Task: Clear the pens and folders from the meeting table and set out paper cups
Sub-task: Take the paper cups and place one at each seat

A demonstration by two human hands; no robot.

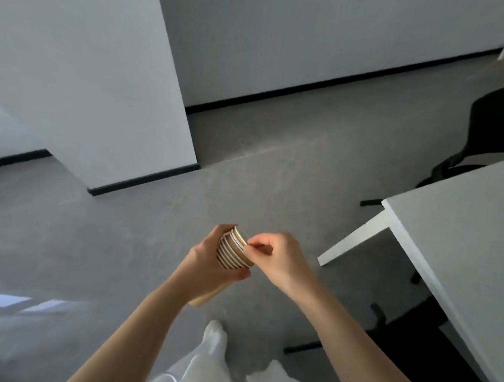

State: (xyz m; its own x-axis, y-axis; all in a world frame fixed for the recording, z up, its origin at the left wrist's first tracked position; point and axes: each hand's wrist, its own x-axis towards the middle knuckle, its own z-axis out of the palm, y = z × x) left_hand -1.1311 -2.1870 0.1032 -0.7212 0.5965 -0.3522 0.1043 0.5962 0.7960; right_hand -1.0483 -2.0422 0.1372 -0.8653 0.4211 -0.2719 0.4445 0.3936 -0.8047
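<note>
A stack of brown paper cups (232, 251) with white rims lies sideways in my left hand (205, 257), which grips it around the middle. The stack's lower end sticks out below my wrist. My right hand (277, 259) pinches the rim of the outermost cup at the stack's open end. Both hands hang over the floor, left of the white meeting table (472, 234). No pens or folders show on the visible part of the table.
A black office chair (503, 125) stands beyond the table's far corner. Another chair's black base (385, 328) shows under the table. White walls and a column (100, 79) rise at the left and back. Grey floor lies around my white trouser legs (208, 371).
</note>
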